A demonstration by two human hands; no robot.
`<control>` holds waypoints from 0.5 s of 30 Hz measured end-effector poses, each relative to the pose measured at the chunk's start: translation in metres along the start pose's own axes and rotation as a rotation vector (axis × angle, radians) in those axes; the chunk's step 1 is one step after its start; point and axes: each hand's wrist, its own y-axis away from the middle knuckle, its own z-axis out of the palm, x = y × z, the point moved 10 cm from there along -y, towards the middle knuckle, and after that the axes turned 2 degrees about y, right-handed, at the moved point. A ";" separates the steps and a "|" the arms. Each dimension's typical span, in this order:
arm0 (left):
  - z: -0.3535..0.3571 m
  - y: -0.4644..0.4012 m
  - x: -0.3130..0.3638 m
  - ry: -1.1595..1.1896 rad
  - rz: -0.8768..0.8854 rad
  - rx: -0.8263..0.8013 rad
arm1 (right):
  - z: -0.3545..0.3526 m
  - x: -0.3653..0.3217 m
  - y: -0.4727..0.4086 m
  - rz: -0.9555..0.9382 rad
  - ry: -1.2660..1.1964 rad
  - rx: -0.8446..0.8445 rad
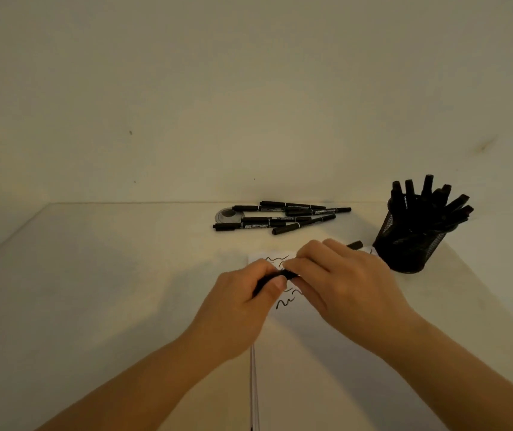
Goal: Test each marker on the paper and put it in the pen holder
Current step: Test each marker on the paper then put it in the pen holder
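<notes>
Head view, sole entry: marker (272, 279), black, held over the paper (326, 353) between both hands, long axis running roughly left-low to right-high across the sheet. Left hand (242, 306) grips the barrel, fingers curled round it; right hand (339, 281) pinches the marker's right end, so the two hands meet at mid-marker. Whether the cap is going on or coming off cannot be told; the tip is hidden. Paper lies flat on the desk (93, 290) under the hands, bearing several black squiggles. Pen holder (410, 247), black mesh, stands up and to the right of the hands, just beyond the right hand, already bristling with markers; the right hand is the nearer one for a drop-in. Untested markers (280, 217), a loose heap, lie flat farther back, beside a round grey disc (228, 215).
</notes>
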 end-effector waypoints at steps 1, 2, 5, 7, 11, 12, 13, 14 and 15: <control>-0.001 -0.003 0.002 0.024 -0.007 -0.003 | -0.001 0.004 -0.001 -0.013 0.024 -0.010; -0.002 -0.007 0.003 0.053 -0.014 -0.004 | 0.000 0.009 -0.002 -0.017 0.051 -0.028; -0.011 -0.025 0.001 0.099 -0.038 0.017 | -0.006 0.041 -0.004 0.112 0.046 -0.052; -0.019 -0.043 -0.010 0.036 -0.089 0.038 | -0.018 0.080 -0.001 0.328 -0.058 -0.003; -0.020 -0.084 -0.038 -0.231 -0.175 0.013 | -0.038 0.151 0.019 0.676 -0.262 0.169; -0.018 -0.094 -0.041 -0.306 -0.167 0.009 | -0.043 0.162 0.023 0.712 -0.297 0.217; -0.016 -0.103 -0.044 -0.373 -0.151 0.006 | -0.048 0.170 0.026 0.736 -0.318 0.254; -0.014 -0.112 -0.046 -0.433 -0.137 0.002 | -0.052 0.177 0.029 0.749 -0.325 0.279; -0.011 -0.120 -0.049 -0.486 -0.127 -0.005 | -0.055 0.182 0.031 0.756 -0.322 0.297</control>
